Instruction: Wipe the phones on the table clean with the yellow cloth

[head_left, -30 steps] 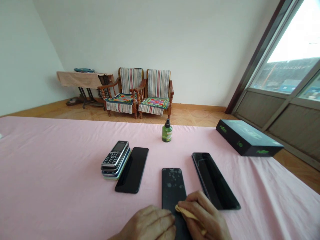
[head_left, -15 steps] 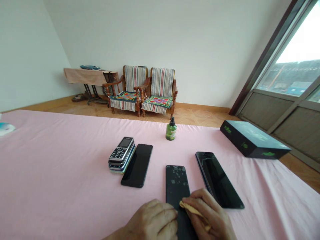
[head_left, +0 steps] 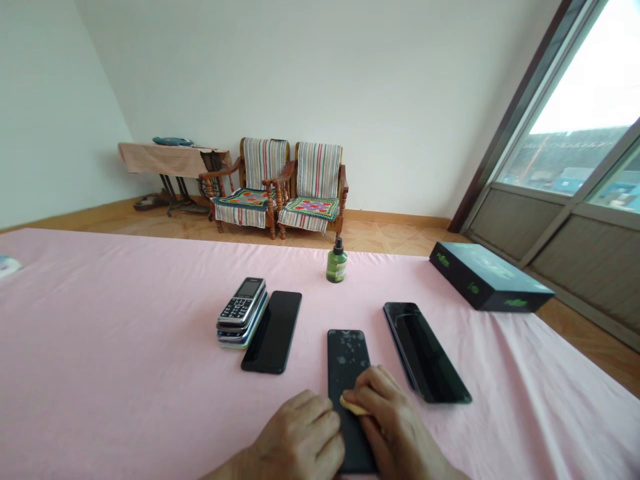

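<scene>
A black smartphone (head_left: 345,373) lies face up on the pink cloth in front of me, its far end speckled with wet spots. My left hand (head_left: 303,437) is closed, with curled fingers holding the phone's left edge. In my right hand (head_left: 393,420) a folded yellow cloth (head_left: 353,406) is pinched and pressed on the phone's screen; the palm hides part of that cloth. To the left, another black smartphone (head_left: 274,332) lies beside a stack of phones topped by a silver keypad phone (head_left: 244,303). On the right lies a dark, glossy phone (head_left: 427,353), apparently atop another.
A green spray bottle (head_left: 337,267) with a black top stands farther back on the pink tablecloth (head_left: 125,347). At the back right sits a flat black box (head_left: 495,280) with green lettering. Two wooden armchairs (head_left: 315,167) and a cloth-covered sewing table (head_left: 165,159) stand along the wall.
My right hand has slid the yellow cloth slightly up and leftward over the phone screen. The left hand stays at the phone's edge. The whole view has shifted a little.
</scene>
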Demonstrator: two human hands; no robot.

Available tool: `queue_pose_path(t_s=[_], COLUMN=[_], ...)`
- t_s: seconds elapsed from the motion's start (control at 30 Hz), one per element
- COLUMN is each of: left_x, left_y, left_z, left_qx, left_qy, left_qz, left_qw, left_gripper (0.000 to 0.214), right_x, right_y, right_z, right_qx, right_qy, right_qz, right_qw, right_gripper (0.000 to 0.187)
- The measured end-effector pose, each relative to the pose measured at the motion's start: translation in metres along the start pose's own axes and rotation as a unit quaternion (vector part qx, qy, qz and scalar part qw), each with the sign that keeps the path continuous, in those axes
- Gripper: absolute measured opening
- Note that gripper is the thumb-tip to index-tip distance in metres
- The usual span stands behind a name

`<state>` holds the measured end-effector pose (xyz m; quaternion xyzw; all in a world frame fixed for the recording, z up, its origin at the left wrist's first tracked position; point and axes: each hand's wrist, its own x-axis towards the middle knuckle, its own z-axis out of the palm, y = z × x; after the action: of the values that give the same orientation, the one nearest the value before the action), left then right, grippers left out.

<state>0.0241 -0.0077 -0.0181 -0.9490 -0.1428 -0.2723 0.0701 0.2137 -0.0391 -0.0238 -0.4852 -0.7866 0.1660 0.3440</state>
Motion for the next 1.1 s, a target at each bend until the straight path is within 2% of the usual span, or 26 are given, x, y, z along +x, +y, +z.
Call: queue_pose_path(t_s=[0.07, 0.17, 0.23, 0.37, 0.47, 0.57, 0.7, 0.87, 0.97, 1.1], left_x=[-0.001, -0.002, -0.003, -0.005, -0.005, -0.003, -0.001, 0.0, 0.0, 0.001], left_y=[0.006, 0.01, 0.009, 0.005, 0.006, 0.007, 0.006, 0.006, 0.007, 0.007], left_z=[0.001, 0.002, 0.004, 0.007, 0.007, 0.003, 0.0, -0.001, -0.003, -0.006], left_qx=[-0.009, -0.01, -0.02, -0.038, -0.034, -0.035, -0.045, -0.061, -0.067, -0.067], left_qy=[-0.012, -0.016, -0.012, -0.016, -0.015, -0.021, -0.021, -0.015, -0.027, -0.046], left_qz=[-0.021, -0.045, -0.036, -0.023, -0.024, -0.034, -0.036, -0.033, -0.034, -0.038], left_qw=[1.0, 0.999, 0.999, 0.999, 0.999, 0.999, 0.998, 0.998, 0.997, 0.996], left_gripper=[0.026, 0.025, 0.026, 0.025, 0.025, 0.025, 0.025, 0.017, 0.018, 0.022], right_x=[0.008, 0.026, 0.042, 0.072, 0.082, 0.076, 0.045, 0.008, 0.012, 0.045], right_y=[0.0, 0.011, 0.022, 0.04, 0.044, 0.04, 0.018, -0.01, -0.005, 0.026], right_z=[0.004, 0.01, 0.014, 0.022, 0.026, 0.025, 0.02, 0.012, 0.013, 0.02], right_qx=[0.0, -0.009, -0.026, -0.05, -0.048, -0.043, -0.029, 0.008, 0.01, -0.019], right_qy=[-0.003, 0.046, 0.088, 0.106, 0.109, 0.098, 0.064, -0.017, -0.005, 0.069], right_qz=[0.018, 0.039, 0.033, 0.033, 0.032, 0.025, 0.013, 0.022, 0.031, 0.031], right_qw=[1.0, 0.998, 0.995, 0.993, 0.992, 0.994, 0.997, 1.0, 0.999, 0.997], right_gripper=[0.032, 0.034, 0.033, 0.034, 0.034, 0.033, 0.031, 0.029, 0.03, 0.03])
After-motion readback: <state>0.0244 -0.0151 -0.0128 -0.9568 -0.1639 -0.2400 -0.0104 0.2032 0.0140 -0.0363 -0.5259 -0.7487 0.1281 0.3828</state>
